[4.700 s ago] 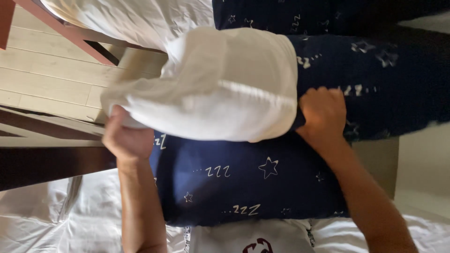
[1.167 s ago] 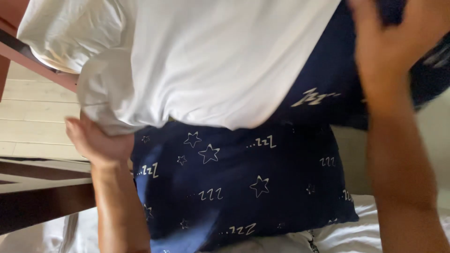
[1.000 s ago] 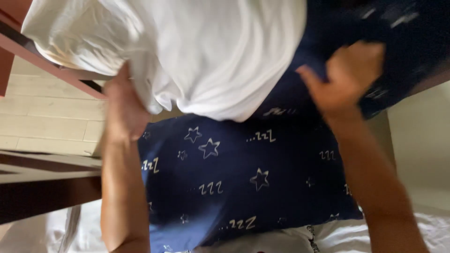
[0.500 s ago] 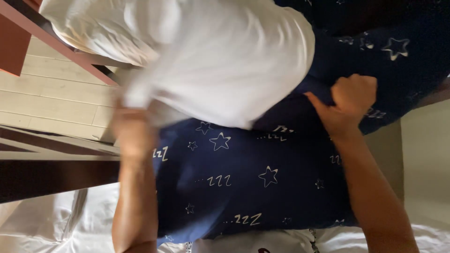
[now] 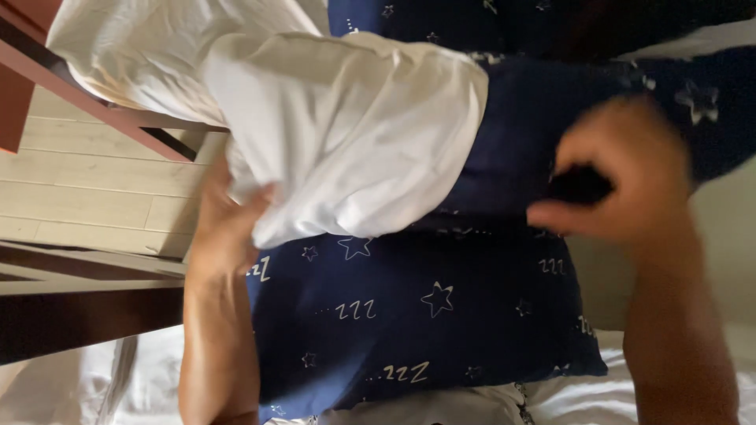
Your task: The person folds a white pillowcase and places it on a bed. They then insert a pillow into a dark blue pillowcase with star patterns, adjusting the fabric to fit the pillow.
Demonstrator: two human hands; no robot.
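Observation:
A white pillow (image 5: 354,134) is half inside a dark blue pillowcase with white stars (image 5: 551,110), held up above a second blue starred pillow (image 5: 409,315) that stands on the bed. My left hand (image 5: 224,224) grips the lower left corner of the white pillow. My right hand (image 5: 622,177), blurred with motion, pinches the blue pillowcase fabric at the right, fingers curled around a dark fold.
A dark red wooden bed frame (image 5: 71,79) runs across the upper left, with a pale plank wall (image 5: 87,189) behind it. White crumpled bedding (image 5: 71,386) lies along the bottom. A plain beige wall (image 5: 724,252) shows at the right.
The white pillow has dropped lower and sits further inside the blue case. My left hand moved up to its corner; my right hand shifted right and down along the case.

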